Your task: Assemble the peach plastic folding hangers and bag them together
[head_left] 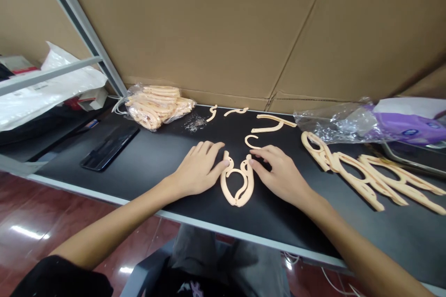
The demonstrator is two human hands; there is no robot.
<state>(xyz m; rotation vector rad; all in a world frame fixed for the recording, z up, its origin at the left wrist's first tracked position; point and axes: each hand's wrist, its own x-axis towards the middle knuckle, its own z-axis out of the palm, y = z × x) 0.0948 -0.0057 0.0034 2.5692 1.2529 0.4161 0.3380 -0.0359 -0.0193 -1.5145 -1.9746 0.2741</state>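
A cream plastic folding clothes hanger (250,186) lies flat on the black table, its two arms folded up into a pointed oval around a curved hook. My left hand (200,167) is at its upper left end, thumb against the edge and forefinger reaching past the tip. At the upper right end, my right hand (277,167) has thumb and forefinger closed about the tip; its other fingers are curled and partly hidden. Just beyond the right fingers lies a loose hook (246,141). Farther back are an unfolded hanger piece (275,123) and two small parts, one a curved piece (212,113).
Several folded hangers (362,178) lie at the right, by a clear plastic bag and a purple packet (411,125). A bag of hanger parts (153,104) stands back left, with a dark phone (109,148) nearer. Cardboard (209,28) walls the back; a metal frame (83,23) rises at left.
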